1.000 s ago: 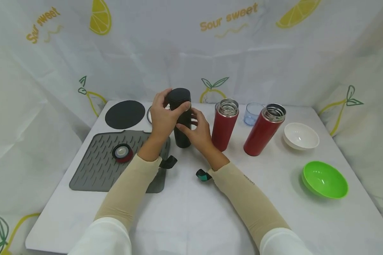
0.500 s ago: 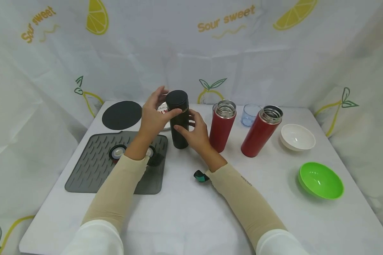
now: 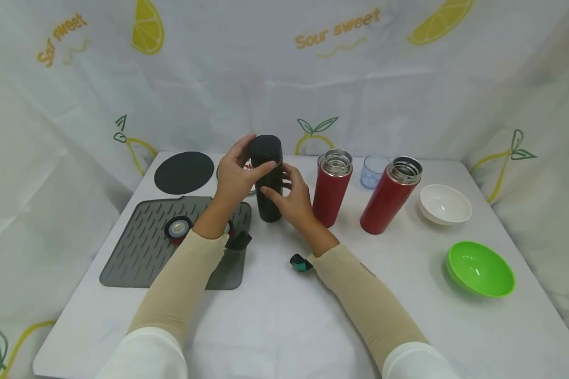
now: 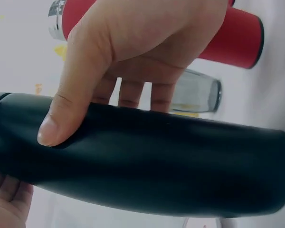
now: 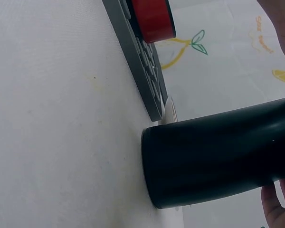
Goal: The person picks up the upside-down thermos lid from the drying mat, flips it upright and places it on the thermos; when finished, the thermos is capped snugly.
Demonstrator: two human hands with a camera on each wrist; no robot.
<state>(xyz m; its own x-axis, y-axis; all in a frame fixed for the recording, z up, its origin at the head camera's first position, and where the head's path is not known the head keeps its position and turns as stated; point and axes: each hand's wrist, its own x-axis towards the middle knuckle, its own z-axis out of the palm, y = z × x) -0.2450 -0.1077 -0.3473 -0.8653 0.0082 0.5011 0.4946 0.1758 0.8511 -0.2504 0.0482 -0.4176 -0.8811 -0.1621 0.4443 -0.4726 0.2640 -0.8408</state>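
A black flask [image 3: 268, 179] stands upright on the white table [image 3: 275, 316], capped. The left hand [image 3: 234, 176] curls thumb and fingers round its lid; the right hand [image 3: 291, 197] grips its body. At three o'clock of it stand two lidless red flasks [image 3: 331, 187], contents hidden, with a clear cup [image 3: 373, 169] between them at the back. Further at three o'clock sits a white bowl [image 3: 444, 203], at four o'clock a green bowl [image 3: 480, 267]. At eight o'clock a grey mat [image 3: 142, 247] carries a red lid [image 3: 178, 229]. Lemon-printed cloth [image 3: 313, 68] hangs behind.
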